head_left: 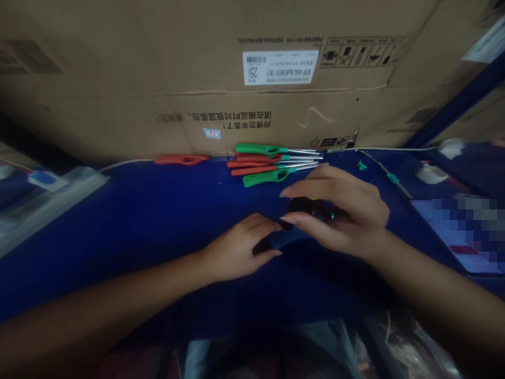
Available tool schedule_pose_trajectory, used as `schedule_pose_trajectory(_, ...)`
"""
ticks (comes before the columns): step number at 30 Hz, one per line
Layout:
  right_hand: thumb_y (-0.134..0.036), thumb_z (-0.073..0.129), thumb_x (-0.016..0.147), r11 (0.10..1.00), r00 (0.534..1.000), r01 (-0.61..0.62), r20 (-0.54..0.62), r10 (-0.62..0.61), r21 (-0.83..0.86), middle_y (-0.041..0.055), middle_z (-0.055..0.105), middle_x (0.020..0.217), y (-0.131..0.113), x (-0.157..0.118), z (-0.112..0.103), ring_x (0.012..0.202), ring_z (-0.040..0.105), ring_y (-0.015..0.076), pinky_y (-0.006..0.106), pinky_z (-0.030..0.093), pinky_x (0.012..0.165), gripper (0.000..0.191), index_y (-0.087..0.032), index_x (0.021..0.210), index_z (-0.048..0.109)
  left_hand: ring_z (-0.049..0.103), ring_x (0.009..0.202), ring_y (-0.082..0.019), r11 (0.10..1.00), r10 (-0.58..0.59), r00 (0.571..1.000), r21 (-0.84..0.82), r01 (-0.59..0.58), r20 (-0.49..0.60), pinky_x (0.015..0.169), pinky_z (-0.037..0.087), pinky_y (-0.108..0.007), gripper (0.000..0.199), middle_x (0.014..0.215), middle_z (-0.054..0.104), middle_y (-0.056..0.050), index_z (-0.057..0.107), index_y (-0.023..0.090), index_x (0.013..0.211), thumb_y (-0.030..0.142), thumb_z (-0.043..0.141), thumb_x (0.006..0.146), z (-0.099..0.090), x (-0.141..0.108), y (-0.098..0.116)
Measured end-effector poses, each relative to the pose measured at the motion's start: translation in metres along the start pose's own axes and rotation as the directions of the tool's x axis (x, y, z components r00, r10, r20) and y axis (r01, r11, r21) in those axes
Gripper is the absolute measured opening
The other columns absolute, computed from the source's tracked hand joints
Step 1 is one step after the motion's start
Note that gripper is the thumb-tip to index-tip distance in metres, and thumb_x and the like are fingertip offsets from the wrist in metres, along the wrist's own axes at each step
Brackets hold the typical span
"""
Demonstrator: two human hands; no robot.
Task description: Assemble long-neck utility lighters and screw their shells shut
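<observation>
right hand [339, 210]: thumb and fingers closed, narrow, on the dark thing.
dark thing [302, 206]: between the hands, above the blue table [158, 210]; blurred, with a small green glint.
left hand [246, 245]: fingertips at the lower left of the dark thing; thumb set apart from the fingers, a dark area between; cannot tell whether it grips.
lighters [262, 177]: red and green, side by side just beyond the hands, metal tips to the right.
red lighter [177, 159]: alone, left of the group.
teal clip [362, 165]: beyond the right hand.
rod [384, 171]: slanting, teal band, right of the clip.
screen [453, 237]: lit, at far right.
box [197, 68]: cardboard, behind the lighters; white label [280, 67], print upside down.
</observation>
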State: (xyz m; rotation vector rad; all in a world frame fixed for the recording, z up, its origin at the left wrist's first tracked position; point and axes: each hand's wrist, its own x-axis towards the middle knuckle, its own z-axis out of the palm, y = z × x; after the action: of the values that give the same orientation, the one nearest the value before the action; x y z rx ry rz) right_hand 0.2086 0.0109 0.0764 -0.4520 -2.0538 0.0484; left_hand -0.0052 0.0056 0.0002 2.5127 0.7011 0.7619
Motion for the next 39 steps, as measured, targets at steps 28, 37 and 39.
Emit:
schedule_pose_trajectory(28,-0.016,0.046,0.1,0.999,0.986,-0.047,0.162,0.045,0.009,0.0088,0.069,0.121,-0.001,0.0,-0.005,0.11,0.066,0.0188,0.033,0.056,0.093,0.036,-0.018,0.134,0.058,0.063,0.112,-0.024,0.999,-0.042,0.999,0.001,0.042,0.005,0.103,0.053,-0.042,0.032,0.115,0.067,-0.011,0.06,0.016,0.121,0.028,0.066,0.092,-0.001,0.0,0.002)
schedule_pose_trajectory(37,-0.026,0.071,0.089,1.0,0.998,-0.014,0.069,0.014,-0.01,0.0055,0.072,0.1,0.0,0.004,-0.008,0.094,0.069,0.019,0.032,0.059,0.085,0.028,-0.022,0.116,0.07,0.065,0.107,-0.024,0.998,-0.051,0.999,0.024,0.051,-0.009,0.097,0.056,-0.041,0.032,0.111,0.068,-0.01,0.061,0.017,0.119,0.028,0.069,0.09,0.0,0.0,0.003)
schedule_pose_trajectory(39,-0.024,0.062,0.095,0.999,0.993,-0.034,0.112,0.033,0.008,0.0077,0.071,0.111,0.001,0.005,-0.009,0.106,0.067,0.0209,0.036,0.057,0.093,0.03,-0.022,0.124,0.067,0.064,0.11,-0.024,0.998,-0.06,0.998,0.013,0.06,-0.002,0.1,0.054,-0.042,0.033,0.114,0.068,-0.01,0.061,0.018,0.121,0.027,0.068,0.09,0.0,0.0,0.003)
